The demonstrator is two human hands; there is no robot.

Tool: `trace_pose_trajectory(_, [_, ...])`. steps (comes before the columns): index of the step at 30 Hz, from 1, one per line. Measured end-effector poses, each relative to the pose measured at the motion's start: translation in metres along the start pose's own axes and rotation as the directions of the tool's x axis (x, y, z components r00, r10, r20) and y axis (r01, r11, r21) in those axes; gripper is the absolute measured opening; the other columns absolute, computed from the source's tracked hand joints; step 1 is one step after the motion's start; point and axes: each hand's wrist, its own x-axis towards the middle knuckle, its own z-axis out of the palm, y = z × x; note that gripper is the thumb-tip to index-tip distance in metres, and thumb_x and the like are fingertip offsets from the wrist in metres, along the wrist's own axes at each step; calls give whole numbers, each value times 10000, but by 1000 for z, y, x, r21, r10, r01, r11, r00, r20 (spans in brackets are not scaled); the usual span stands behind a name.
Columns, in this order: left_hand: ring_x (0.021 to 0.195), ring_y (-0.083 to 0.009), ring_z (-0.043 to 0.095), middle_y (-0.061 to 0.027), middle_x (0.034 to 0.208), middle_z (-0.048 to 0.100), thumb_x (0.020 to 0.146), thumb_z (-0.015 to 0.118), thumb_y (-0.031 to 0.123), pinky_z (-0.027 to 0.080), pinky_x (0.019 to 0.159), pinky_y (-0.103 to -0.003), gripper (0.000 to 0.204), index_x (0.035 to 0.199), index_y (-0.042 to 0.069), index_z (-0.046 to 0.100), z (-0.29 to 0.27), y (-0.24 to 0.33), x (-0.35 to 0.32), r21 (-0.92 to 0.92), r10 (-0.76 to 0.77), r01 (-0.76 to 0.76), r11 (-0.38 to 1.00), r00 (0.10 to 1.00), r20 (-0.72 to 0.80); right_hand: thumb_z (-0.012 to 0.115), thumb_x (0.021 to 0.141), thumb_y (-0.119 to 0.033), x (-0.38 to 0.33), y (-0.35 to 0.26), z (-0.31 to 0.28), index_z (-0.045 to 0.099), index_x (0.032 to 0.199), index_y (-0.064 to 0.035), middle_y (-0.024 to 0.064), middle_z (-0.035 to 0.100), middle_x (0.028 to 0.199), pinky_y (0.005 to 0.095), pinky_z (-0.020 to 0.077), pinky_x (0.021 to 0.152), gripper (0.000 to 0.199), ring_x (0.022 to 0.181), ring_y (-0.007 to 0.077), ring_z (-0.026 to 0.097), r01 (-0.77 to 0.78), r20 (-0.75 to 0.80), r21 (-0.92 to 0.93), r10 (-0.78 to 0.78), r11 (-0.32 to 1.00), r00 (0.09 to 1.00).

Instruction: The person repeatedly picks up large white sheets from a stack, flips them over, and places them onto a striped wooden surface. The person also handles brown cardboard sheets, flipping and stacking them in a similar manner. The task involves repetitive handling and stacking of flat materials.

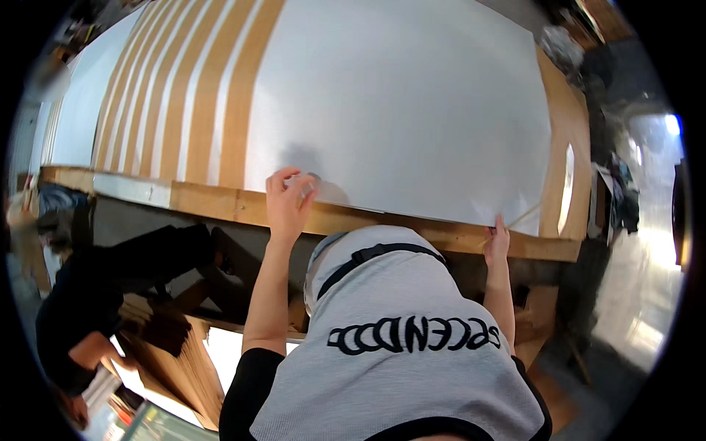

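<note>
A large white sheet (412, 103) lies on a wood-coloured table in front of me. My left hand (289, 206) is raised over the sheet's near edge, fingers curled toward the thumb. Something small and greyish shows at its fingertips, too unclear to name. At the sheet's near right corner, my right hand (498, 241) is closed, index finger at the edge. A thin tan strip (526, 214) runs from those fingers slantwise across the corner. What lies inside the right palm is hidden.
Tan and white stripes (195, 88) cover the table's left part. The wooden table edge (441, 234) runs just before my body. At the lower left, a person in black (88, 309) bends beside stacked brown boards (176, 353). Crumpled clear plastic (562, 48) sits beyond the far right corner.
</note>
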Motion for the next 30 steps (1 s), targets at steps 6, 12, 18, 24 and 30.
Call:
trace_pose_trajectory(6, [925, -253, 409, -34, 1024, 496, 566, 702, 66, 386, 748, -333, 217, 749, 136, 609, 16, 1, -1, -66, 127, -114, 991, 964, 233, 560, 807, -290, 7, 10, -12, 509, 922, -44, -18, 517, 823, 200, 392, 633, 277, 723, 78, 478, -34, 9, 6, 34, 999, 999])
trace_pose_trajectory(12, [944, -247, 386, -39, 1042, 483, 569, 706, 56, 374, 753, -323, 204, 742, 132, 629, 22, -1, -6, -92, 101, -80, 993, 963, 251, 576, 783, -356, 3, 11, -10, 513, 919, -19, 1, 519, 829, 209, 385, 636, 368, 716, 81, 469, 4, -24, -39, -4, 999, 1000])
trace_pose_trajectory(18, [973, -247, 368, -55, 1048, 439, 584, 701, 40, 369, 766, -323, 186, 731, 122, 624, 26, 2, -6, -89, 75, -52, 995, 956, 284, 539, 786, -435, 12, 21, -20, 526, 876, 5, 27, 517, 833, 222, 374, 663, 449, 739, 90, 459, 40, 3, -165, -40, 985, 999])
trace_pose_trajectory(24, [987, -252, 365, -64, 1055, 431, 578, 704, 39, 364, 783, -334, 191, 725, 120, 613, 29, 0, -4, -83, 82, -60, 995, 954, 290, 493, 825, -392, 2, 6, -24, 520, 749, -67, -5, 512, 632, 200, 353, 491, 335, 545, 67, 448, 66, -37, -139, -72, 988, 997])
trace_pose_trajectory(30, [983, -275, 363, -73, 1051, 431, 577, 703, 27, 359, 798, -351, 210, 731, 116, 592, 29, 4, -2, -46, 89, -79, 996, 942, 323, 504, 831, -329, 20, 36, -23, 499, 713, -66, 4, 498, 577, 208, 341, 464, 288, 506, 71, 436, 90, -234, -177, -130, 980, 963])
